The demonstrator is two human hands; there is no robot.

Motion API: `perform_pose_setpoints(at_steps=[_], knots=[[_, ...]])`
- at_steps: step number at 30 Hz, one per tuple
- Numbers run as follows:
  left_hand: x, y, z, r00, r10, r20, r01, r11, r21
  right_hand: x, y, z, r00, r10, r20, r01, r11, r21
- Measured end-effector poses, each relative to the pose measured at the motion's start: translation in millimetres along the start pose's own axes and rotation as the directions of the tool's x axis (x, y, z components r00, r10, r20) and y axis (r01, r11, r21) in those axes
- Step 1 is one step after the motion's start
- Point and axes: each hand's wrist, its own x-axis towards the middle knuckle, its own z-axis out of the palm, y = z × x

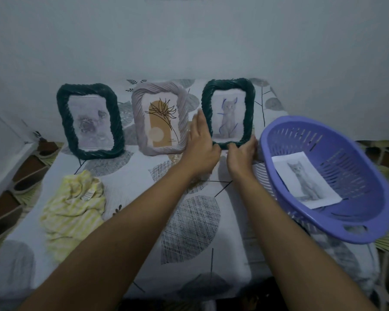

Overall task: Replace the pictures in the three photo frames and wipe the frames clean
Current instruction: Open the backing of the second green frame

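Head view: right hand (243,153) grips cat frame (248,113).

we are looking at a bare left arm (121,232) and a bare right arm (290,232), long and smooth, ending in the left hand (200,144) and the right hand (241,154).

head view, downward over table (200,221)

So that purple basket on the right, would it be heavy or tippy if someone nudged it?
Probably light: the purple basket looks like thin slotted plastic and holds only a cat picture. It sits tilted near the table's right edge, so a nudge may well rock or slide it. Its rounded shape likely adds to that.
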Motion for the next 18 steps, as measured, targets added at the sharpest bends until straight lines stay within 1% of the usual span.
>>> perform_pose_setpoints(at_steps=[2,4,6,9,11,16,18], knots=[[7,4,3,0.995,-0.086,-0.044,0.083,0.994,-0.072,5,-5,-2,0.999,0.051,0.006,-0.051,0.997,0.057],[14,6,5,0.986,-0.167,-0.028,0.162,0.979,-0.125,11,-7,0,0.995,0.102,0.013,-0.103,0.985,0.136],[17,8,6,0.977,-0.214,-0.012,0.206,0.953,-0.223,25,0,3,0.99,0.142,-0.011,-0.136,0.963,0.234],[21,5,7,0.971,-0.232,-0.054,0.201,0.921,-0.334,46,17,8,0.989,0.137,-0.051,-0.116,0.947,0.299],[22,1,6,0.969,-0.238,-0.06,0.198,0.903,-0.381,40,14,6,0.989,0.134,-0.057,-0.109,0.943,0.313],[8,1,-4,0.974,-0.218,-0.053,0.182,0.907,-0.381,9,-3,1,0.99,0.14,-0.034,-0.124,0.948,0.295],[-2,0,-7,0.978,-0.195,-0.075,0.155,0.916,-0.37,-5,-6,0,0.99,0.139,-0.023,-0.127,0.948,0.29]])
